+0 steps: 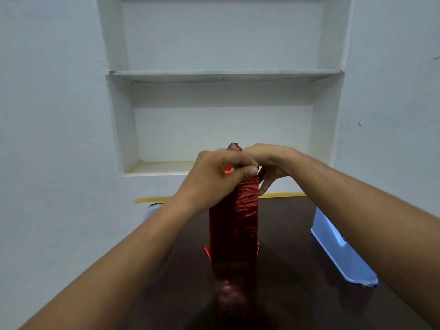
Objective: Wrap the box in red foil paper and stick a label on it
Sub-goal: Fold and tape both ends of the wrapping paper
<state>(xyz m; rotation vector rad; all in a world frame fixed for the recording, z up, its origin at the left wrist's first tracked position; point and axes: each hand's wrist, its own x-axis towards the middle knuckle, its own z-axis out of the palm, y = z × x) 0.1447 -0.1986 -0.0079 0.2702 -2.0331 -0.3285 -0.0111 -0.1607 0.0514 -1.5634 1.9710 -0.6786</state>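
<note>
The box stands upright on end at the centre of the frame, a tall narrow shape covered in crinkled red foil paper, its base resting on the dark glossy table. At the bottom, small flaps of foil stick out to the left and right of the base, and the tabletop just in front shows a dull red reflection of the wrap. At the top, a loose point of foil rises above the hands, just above the centre of the frame. The left hand is clenched on the foil at the box's upper end, its thumb pressed across the top front edge and the fingers curled over a fold of red paper. The right hand reaches in from the right with its fingers bent down over the top and far side of the box, pinching or pressing the foil there; the exact contact is hidden behind the left hand. Both bare forearms run in from the lower corners of the frame and meet at the box top. To the right of the box, well apart from it, a light blue plastic object lies on the table. At the left, near the table's far edge, part of a pale round object shows behind the left forearm. A yellow strip runs along the wall at the table's back edge, and above it a white recessed shelf niche fills the upper middle of the frame.
</note>
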